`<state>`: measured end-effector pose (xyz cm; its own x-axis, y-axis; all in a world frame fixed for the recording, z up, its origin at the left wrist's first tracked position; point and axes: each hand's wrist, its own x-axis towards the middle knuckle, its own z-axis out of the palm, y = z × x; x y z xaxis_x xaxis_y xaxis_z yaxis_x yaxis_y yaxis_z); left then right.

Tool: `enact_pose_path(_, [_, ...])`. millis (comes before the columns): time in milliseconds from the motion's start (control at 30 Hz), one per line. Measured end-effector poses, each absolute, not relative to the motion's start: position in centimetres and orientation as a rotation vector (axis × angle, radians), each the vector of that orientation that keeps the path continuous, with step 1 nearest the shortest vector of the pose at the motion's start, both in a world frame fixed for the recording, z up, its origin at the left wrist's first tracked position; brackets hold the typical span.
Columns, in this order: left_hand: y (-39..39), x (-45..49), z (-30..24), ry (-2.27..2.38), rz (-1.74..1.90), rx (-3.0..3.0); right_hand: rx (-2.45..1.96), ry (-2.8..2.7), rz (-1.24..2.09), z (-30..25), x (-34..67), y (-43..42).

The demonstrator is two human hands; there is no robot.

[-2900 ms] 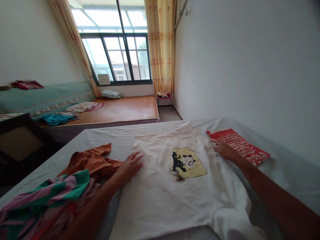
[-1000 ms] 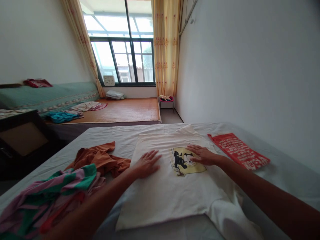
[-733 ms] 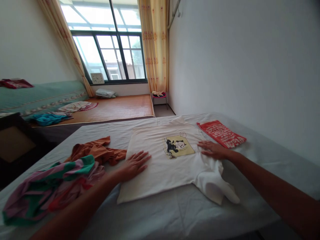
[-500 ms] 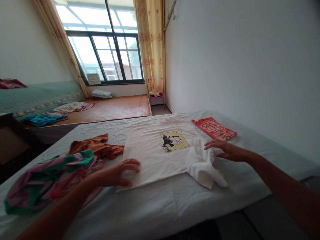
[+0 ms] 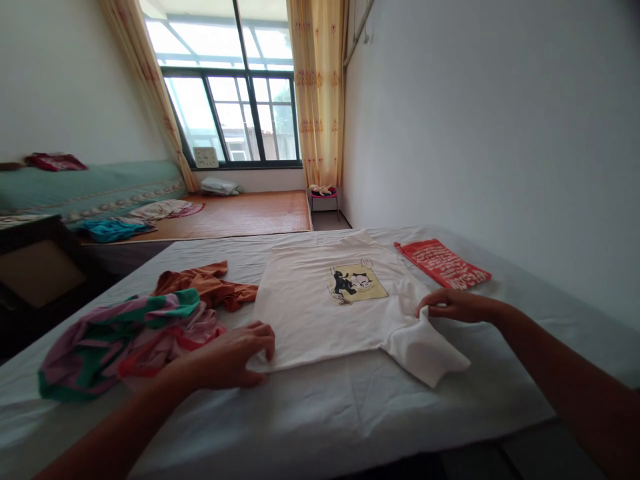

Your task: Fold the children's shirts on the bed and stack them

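A white T-shirt (image 5: pixel 310 313) with a black cat print on a yellow patch lies spread on a pale sheet, its hem toward the left and a sleeve toward me. My left hand (image 5: pixel 235 353) is at the near hem corner, fingers curled over the cloth and thumb below, closed on it. At the shirt's near right, beside the sleeve, my right hand (image 5: pixel 460 307) pinches a raised fold of the white fabric. Just beyond the right hand lies a flat red cloth bag (image 5: pixel 445 262) with white lettering.
Left of the shirt lie a rust-orange garment (image 5: pixel 200 280) and a crumpled pink and green garment (image 5: pixel 100 347). The pale sheet (image 5: pixel 340 427) covers the surface under them. Farther back are a low bed (image 5: pixel 265 210), a small stool (image 5: pixel 324 193) and a window. A wall rises on the right.
My right hand has closed on the fabric and lifted a fold by the sleeve, which now lies flatter. My left hand has curled in at the hem corner. The view has shifted slightly left.
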<state>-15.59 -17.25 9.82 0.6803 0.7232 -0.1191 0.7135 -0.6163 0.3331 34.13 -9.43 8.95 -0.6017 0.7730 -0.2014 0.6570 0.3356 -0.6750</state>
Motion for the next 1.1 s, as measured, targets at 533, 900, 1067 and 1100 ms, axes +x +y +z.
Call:
enact_pose_path(533, [-3.2, -17.6, 8.9, 1.594, 1.039, 1.526, -1.678, -1.794, 0.649, 8.6, 30.4, 4.0])
enact_pose_path(900, [-2.6, -17.7, 5.6, 1.438, 0.925, 1.451, -1.722, -1.836, 0.621, 4.0, 33.9, 1.6])
enact_pose_path(1067, [-2.8, -18.0, 6.4, 1.493, 0.924, 1.512, -1.495, -1.788, 0.663, 4.7, 34.3, 0.7])
enact_pose_path(1100, [-3.1, -18.5, 6.8, 1.479, 0.868, 1.496, -1.476, -1.788, 0.689, 5.0, 34.7, 0.5])
